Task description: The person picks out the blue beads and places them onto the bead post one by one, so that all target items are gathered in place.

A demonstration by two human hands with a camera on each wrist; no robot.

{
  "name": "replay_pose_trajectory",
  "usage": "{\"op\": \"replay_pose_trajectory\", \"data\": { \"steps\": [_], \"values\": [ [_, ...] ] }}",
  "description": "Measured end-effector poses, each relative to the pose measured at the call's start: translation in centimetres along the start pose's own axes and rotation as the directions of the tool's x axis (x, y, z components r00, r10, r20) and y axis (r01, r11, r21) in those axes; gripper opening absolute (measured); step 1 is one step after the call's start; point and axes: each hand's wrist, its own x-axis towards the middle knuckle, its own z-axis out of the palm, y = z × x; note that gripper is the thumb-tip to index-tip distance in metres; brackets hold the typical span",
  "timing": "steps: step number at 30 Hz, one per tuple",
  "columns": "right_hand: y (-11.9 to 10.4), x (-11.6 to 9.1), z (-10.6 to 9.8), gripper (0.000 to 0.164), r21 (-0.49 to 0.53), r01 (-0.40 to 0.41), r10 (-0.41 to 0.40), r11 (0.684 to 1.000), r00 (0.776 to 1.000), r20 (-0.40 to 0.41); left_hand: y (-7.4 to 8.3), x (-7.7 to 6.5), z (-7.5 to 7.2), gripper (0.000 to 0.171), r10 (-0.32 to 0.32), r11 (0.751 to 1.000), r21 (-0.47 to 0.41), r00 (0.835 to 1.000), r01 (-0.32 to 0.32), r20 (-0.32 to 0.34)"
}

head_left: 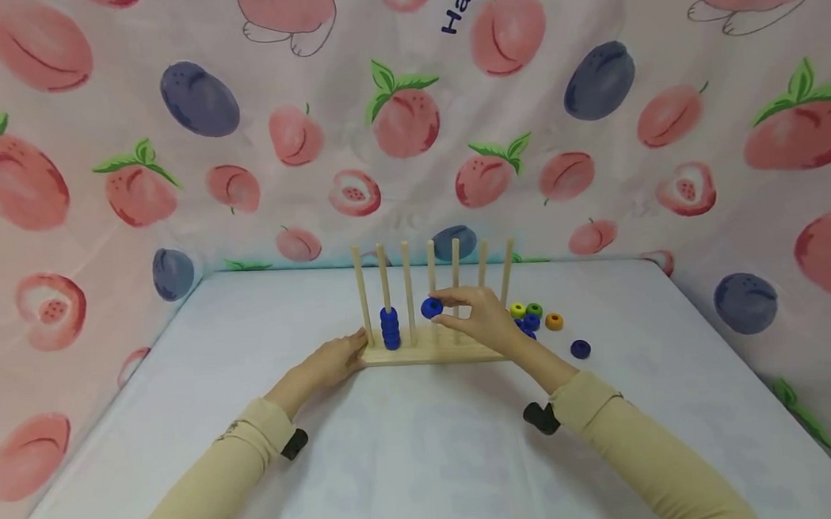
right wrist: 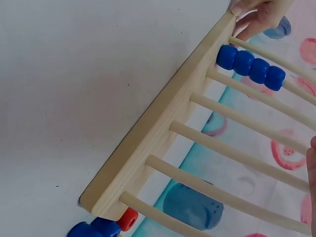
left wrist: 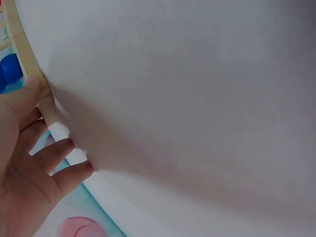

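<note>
A wooden peg rack (head_left: 432, 355) stands on the table, with several upright pegs along its base. My left hand (head_left: 337, 360) grips the left end of that base, thumb on the front side in the left wrist view. On the second peg from the left sits a stack of blue beads (head_left: 390, 329). Between thumb and fingertips my right hand (head_left: 486, 319) pinches a single blue bead (head_left: 431, 308), held up in front of the middle pegs. The right wrist view catches only a fingertip of this hand at its right edge; the pinched bead is out of that view.
Loose beads lie on the table at the rack's right end: a yellow bead (head_left: 518, 310), a green bead (head_left: 534, 309), an orange bead (head_left: 554, 322) and several blue ones. One blue bead (head_left: 580, 349) lies apart. A red bead (right wrist: 129, 218) shows behind the base. A fruit-patterned cloth (head_left: 411, 188) hangs behind.
</note>
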Motion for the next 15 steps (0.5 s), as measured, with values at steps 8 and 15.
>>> {"op": "replay_pose_trajectory", "data": {
  "steps": [8,15],
  "values": [
    [-1.1,1.6,-0.3,0.034,-0.100,0.125,-0.127,0.987,0.992,-0.011,-0.4,0.7,-1.0,0.058,0.055,0.998,0.031,0.998,-0.056,0.036],
    [-2.6,3.1,-0.1,0.037,-0.117,0.187,-0.192,0.975,0.981,-0.029,-0.5,0.5,-1.1,0.056,0.079,0.995,0.061,0.997,-0.080,0.025]
  ]
}}
